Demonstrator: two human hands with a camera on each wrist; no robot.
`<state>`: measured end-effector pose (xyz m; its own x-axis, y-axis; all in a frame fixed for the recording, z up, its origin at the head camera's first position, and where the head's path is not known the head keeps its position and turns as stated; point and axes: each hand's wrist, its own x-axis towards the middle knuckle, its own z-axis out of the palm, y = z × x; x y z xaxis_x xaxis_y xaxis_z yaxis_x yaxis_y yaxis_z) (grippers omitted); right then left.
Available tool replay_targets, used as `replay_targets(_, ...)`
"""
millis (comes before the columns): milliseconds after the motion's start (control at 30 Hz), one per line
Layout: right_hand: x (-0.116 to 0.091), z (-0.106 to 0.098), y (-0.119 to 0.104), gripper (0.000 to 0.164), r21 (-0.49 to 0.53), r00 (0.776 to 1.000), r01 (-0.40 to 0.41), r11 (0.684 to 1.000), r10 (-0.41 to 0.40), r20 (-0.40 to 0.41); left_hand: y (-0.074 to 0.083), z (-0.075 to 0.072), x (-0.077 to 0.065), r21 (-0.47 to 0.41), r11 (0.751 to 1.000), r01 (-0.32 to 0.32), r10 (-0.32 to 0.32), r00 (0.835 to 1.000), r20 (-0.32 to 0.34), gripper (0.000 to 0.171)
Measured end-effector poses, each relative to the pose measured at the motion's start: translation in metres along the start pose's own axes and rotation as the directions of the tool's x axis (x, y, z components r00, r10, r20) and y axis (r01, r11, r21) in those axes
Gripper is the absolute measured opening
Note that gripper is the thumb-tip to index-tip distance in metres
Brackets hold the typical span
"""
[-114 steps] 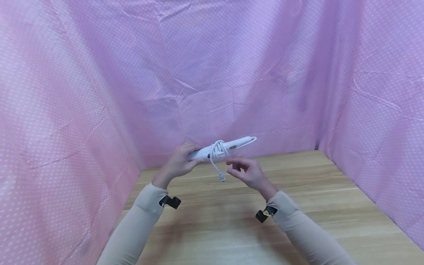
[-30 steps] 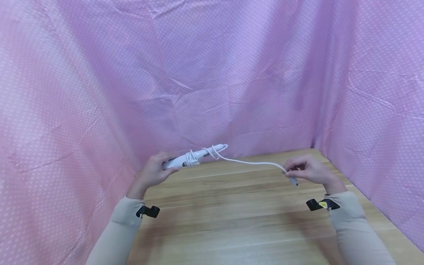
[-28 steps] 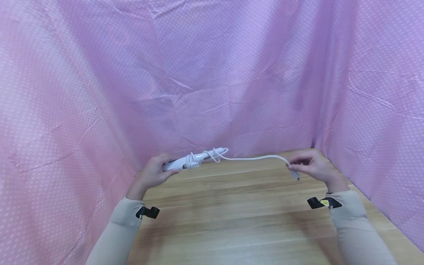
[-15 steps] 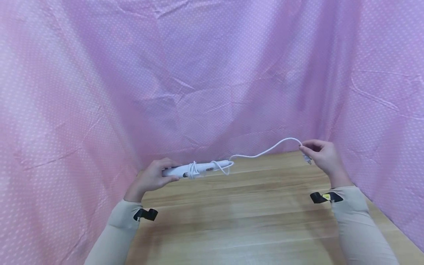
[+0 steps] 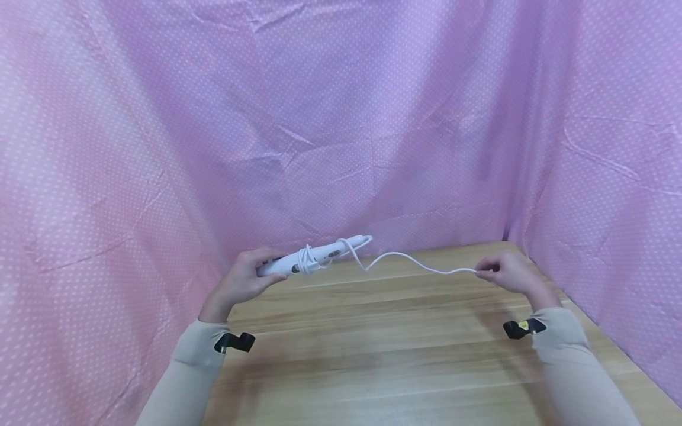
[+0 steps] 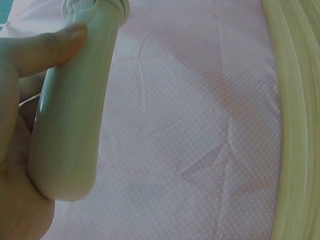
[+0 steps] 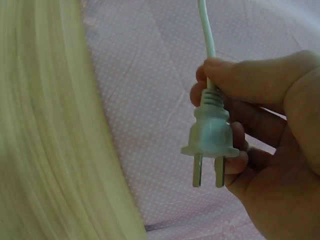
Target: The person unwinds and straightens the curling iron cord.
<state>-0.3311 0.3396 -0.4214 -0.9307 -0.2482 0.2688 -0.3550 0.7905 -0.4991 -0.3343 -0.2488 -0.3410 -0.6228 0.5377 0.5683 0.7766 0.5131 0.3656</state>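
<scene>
My left hand (image 5: 248, 278) grips one end of a slim white hair straightener (image 5: 325, 253) held above the table. Its rounded end (image 6: 70, 170) fills the left of the left wrist view, with the thumb along its side. Several turns of white cord (image 5: 306, 260) are wound round its middle, and a looser loop hangs near its far end. From there the free cord runs in a wavy line to my right hand (image 5: 508, 273). Thumb and fingers pinch the cord just behind a white two-pin plug (image 7: 211, 132), whose metal prongs point down in the right wrist view.
A light wooden table (image 5: 394, 355) lies below both hands. Pink dotted cloth (image 5: 341, 118) hangs at the back and on both sides, close behind the hair straightener. A small black camera is strapped to each wrist.
Since the earliest frame, my right hand has taken the cord near the plug and drawn it out to the right, unwinding part of it. In the last half second, that hand has lowered.
</scene>
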Motion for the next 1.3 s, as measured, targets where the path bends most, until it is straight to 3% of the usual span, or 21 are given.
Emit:
replay_targets(133, -0.003, 0.009, 0.004, 0.009, 0.004, 0.987, 0.092, 0.996, -0.092, 0.132, 0.001, 0.0, 0.005, 0.026, 1.0, 0.014, -0.013, 0.999, -0.046, 0.036)
replay_targets(300, -0.007, 0.023, 0.01, 0.012, 0.061, 0.943, 0.116, 0.991, -0.129, 0.308, 0.005, 0.001, 0.011, 0.033, 0.999, 0.029, -0.027, 0.998, -0.06, 0.037)
replay_targets(433, -0.011, 0.034, 0.018, 0.014, 0.116, 0.919, 0.124, 0.985, -0.159, 0.36, 0.007, 0.003, 0.016, 0.048, 0.998, 0.04, -0.037, 0.998, -0.05, 0.037)
replay_targets(533, -0.012, 0.039, 0.02, 0.013, 0.127, 0.916, 0.15, 0.98, -0.187, 0.356, 0.006, 0.006, 0.019, 0.059, 0.998, 0.037, -0.034, 0.999, -0.04, 0.037)
replay_targets(633, -0.012, 0.041, 0.018, 0.015, 0.146, 0.944, 0.117, 0.982, -0.156, 0.292, 0.006, 0.009, 0.021, 0.065, 0.997, 0.034, -0.032, 0.999, -0.029, 0.037)
replay_targets(733, -0.008, 0.043, 0.01, 0.017, 0.174, 0.986, 0.07, 0.982, -0.095, 0.135, 0.007, 0.012, 0.023, 0.065, 0.997, 0.034, -0.033, 0.999, -0.022, 0.037)
replay_targets(800, -0.004, 0.046, 0.001, 0.02, 0.218, 0.998, 0.05, 0.975, -0.054, 0.012, 0.006, 0.014, 0.024, 0.067, 0.997, 0.033, -0.032, 0.999, -0.023, 0.037)
replay_targets(900, 0.003, 0.05, -0.019, 0.027, 0.291, 0.995, 0.027, 0.956, 0.003, -0.101, 0.007, 0.014, 0.022, 0.077, 0.996, 0.041, -0.039, 0.999, -0.03, 0.037)
replay_targets(1000, 0.011, 0.052, -0.043, 0.032, 0.39, 0.988, 0.039, 0.92, 0.023, -0.154, 0.008, 0.014, 0.022, 0.081, 0.995, 0.054, -0.051, 0.998, -0.036, 0.038)
replay_targets(1167, 0.023, 0.058, -0.082, 0.03, 0.503, 0.976, 0.14, 0.853, -0.034, -0.213, 0.008, 0.015, 0.024, 0.087, 0.995, 0.057, -0.053, 0.997, -0.049, 0.038)
replay_targets(1300, 0.031, 0.063, -0.108, 0.026, 0.558, 0.975, 0.188, 0.808, -0.085, -0.206, 0.009, 0.017, 0.025, 0.09, 0.994, 0.055, -0.05, 0.997, -0.057, 0.037)
